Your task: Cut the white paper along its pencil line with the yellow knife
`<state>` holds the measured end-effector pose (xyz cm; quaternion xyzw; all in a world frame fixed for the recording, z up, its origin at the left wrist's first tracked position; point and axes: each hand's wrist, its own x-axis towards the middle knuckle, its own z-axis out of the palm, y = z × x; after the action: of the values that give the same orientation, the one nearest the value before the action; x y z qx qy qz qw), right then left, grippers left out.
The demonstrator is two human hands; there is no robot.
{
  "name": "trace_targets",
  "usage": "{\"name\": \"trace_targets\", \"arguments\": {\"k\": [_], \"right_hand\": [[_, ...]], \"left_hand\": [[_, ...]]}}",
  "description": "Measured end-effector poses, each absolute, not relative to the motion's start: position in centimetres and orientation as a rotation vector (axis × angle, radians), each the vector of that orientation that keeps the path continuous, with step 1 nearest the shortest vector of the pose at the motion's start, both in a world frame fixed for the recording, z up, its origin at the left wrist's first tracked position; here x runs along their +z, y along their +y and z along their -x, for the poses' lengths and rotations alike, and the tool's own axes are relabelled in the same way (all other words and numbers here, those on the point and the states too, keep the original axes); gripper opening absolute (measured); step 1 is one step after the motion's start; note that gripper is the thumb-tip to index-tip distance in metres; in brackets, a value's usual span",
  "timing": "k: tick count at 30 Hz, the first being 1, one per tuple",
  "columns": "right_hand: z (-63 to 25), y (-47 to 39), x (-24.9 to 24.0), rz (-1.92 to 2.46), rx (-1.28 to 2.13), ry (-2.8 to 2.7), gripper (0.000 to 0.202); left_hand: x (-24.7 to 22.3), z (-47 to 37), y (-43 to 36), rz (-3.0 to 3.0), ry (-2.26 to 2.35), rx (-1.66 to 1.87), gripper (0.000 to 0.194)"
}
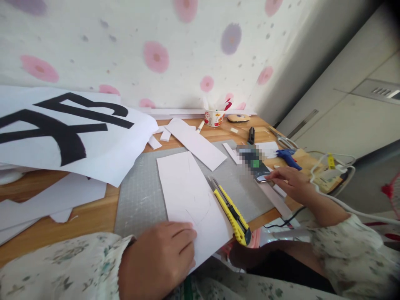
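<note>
My left hand (161, 254) rests on the near left edge of a white board (184, 183) with faint curved pencil lines, its fingers bent together at the edge. The board lies on a grey cutting mat (140, 187). On the board's right side lies a yellow utility knife (231, 210), untouched. My right hand (289, 181) is at the near end of a phone (254, 162), thumb and fingers together at its lower edge. The phone's screen is lit and partly pixelated. A second white strip (198, 143) lies behind the board.
A large sheet with black strokes (93, 129) covers the left. At the back are a patterned cup (214, 116), a yellowish mouse-shaped item (238, 118) and a black tool (251, 135). Scissors (284, 139), a blue glue gun (289, 158) and white cables (315, 189) lie right.
</note>
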<state>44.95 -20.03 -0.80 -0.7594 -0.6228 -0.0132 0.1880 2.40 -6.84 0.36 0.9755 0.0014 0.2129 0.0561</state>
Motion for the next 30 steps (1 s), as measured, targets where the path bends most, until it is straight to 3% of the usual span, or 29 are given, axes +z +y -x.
{"name": "trace_targets", "arguments": {"k": [3,7,13,18,30], "right_hand": [[-44.7,-20.0,-0.7,2.141,-0.044,-1.752,0.021],[-44.3,-19.9,-0.2,2.166,-0.046,-1.757,0.018],[-43.8,-19.8,0.4,2.203,-0.04,-1.755,0.018],[-43.7,-19.8,0.6,2.208,-0.037,-1.774,0.018],[-43.9,-19.8,0.4,2.209,-0.045,-1.8,0.018]], "left_hand": [[0.6,-2.6,-6.4,-2.977,0.043,0.617,0.016],[0.4,-2.4,-5.8,-3.083,0.079,0.493,0.029],[0.4,-2.3,-5.7,-3.22,0.006,0.42,0.031],[1.0,-2.9,-5.8,-3.32,-0.092,0.247,0.042],[1.8,-3.2,-6.2,-3.342,-0.134,0.107,0.042]]}}
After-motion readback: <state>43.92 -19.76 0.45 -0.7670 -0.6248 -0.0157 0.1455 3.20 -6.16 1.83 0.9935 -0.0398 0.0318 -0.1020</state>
